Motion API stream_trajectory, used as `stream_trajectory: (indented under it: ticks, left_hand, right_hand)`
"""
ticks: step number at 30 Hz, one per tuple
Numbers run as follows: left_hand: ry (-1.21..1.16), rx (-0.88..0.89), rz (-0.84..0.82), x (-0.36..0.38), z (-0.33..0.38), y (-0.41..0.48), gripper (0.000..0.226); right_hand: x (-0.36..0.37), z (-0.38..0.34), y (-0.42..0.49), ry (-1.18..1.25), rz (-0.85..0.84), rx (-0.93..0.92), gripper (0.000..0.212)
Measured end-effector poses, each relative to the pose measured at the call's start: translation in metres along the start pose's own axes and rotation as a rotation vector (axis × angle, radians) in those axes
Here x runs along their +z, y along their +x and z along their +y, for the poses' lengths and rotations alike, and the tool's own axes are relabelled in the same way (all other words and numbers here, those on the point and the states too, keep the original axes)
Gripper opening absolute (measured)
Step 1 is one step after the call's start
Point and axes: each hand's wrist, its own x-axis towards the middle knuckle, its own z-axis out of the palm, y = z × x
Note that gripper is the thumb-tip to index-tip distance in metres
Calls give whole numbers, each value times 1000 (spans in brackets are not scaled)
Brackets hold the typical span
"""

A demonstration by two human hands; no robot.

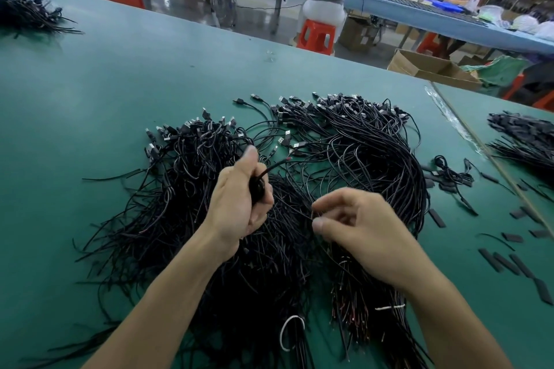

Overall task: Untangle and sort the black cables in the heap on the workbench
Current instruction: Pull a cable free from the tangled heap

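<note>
- While the left hand [236, 204] grips a gathered bunch of black cables [257, 186], its fingers [266, 193] curled tight round it, and the right hand [362, 231] pinches one thin strand [311, 213] between thumb and forefinger, a hard pull would likely drag neighbouring cables along.
- The heap [344, 159] lies mid-table [150, 84], plugs [338, 99] toward the far edge and bare ends near the person; its crossed loops could tighten into knots if tugged.
- Some bundles at the near side are bound by white ties [289, 329], which may hold strands back.
- Short black sleeve pieces [509, 260] lie right of the heap; other cable piles [27, 15] sit far left and far right, well apart.
</note>
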Motion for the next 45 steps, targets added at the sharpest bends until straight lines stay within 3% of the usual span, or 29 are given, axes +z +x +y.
stream_trajectory:
  ticks: [3,7,11,20,25,30,33,38,41,45]
  left_hand:
    - [103,-2,-137,2,0,-3,51]
    - [139,-9,-288,6,2,-4,19]
    - [172,24,-224,9,2,-5,26]
    - [41,143,-223,17,0,-7,43]
    - [154,183,-191,19,-3,-7,47]
    - [226,249,16,23,-5,-7,46]
    - [218,222,61,23,-5,-6,46]
    - [122,176,-37,20,-3,-7,34]
    - [84,163,-125,22,-4,-8,39]
    - [122,207,-95,20,-7,-8,33]
  right_hand:
    - [0,-14,1,289,137,-94,18]
    - [9,-28,1,473,166,-128,20]
    - [18,-34,-1,434,30,-151,23]
    - [23,-39,-2,761,1,-33,12]
    - [22,-37,0,683,33,24,15]
    - [24,-33,-3,692,12,139,22]
    - [30,-33,-5,601,56,141,15]
    - [32,-33,-5,364,296,-13,15]
    - [30,-38,-5,232,211,-156,23]
    - [23,-45,-4,108,122,-209,30]
